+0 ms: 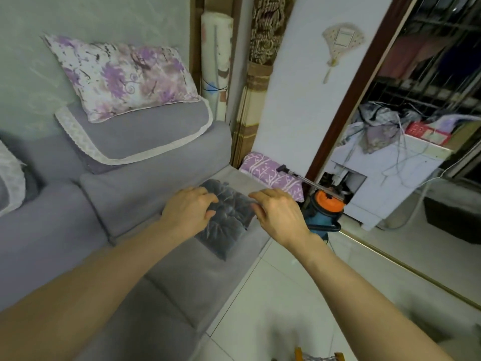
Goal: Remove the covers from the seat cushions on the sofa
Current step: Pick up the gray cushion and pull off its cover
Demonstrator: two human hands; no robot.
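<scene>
Single head-worn view, wide-angle, straight lines bowed toward the frame edges. Looks forward and steeply down over both forearms, which enter from 7 and 5 o'clock. Left hand (191, 208) and right hand (279, 213) sit near centre, close to lens. Sofa (145, 152) fills 9 to 12 o'clock; tiled floor (286, 295) at 5; doorway at 2.

Left forearm: bare, reaching from the near left corner toward the far centre. Left hand (191, 208): lying palm down, knuckles up, fingers (208, 198) curling down at their tips. Right forearm: bare, stretching from the near right edge toward the far centre. Right hand (279, 212): facing palm down, fingers bending inward to the left, thumb side nearest the left hand. Hands sitting near each other, not touching.
</scene>
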